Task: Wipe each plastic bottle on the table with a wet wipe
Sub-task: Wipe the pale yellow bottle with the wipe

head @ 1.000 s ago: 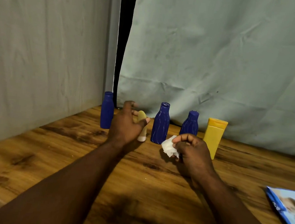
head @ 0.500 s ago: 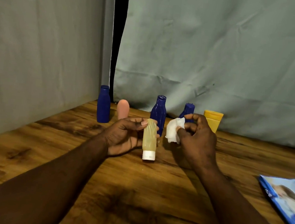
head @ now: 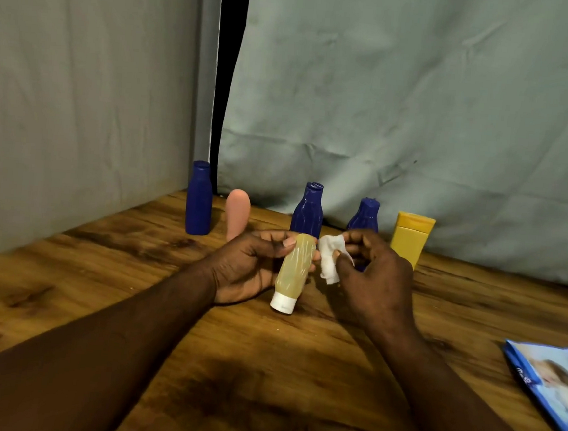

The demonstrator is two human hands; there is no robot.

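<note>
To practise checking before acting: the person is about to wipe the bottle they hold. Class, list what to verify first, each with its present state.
1. Grip: the left hand grips the pale tube bottle, white cap down: ok.
2. Cloth: the right hand pinches the wet wipe: ok.
3. Contact of wipe and bottle: cannot tell, they are very close.
4. Wipe moist enough: cannot tell.
5. The other bottles stand upright behind the hands: ok.
6. The wipes pack lies at the right, for a fresh wipe: ok.
</note>
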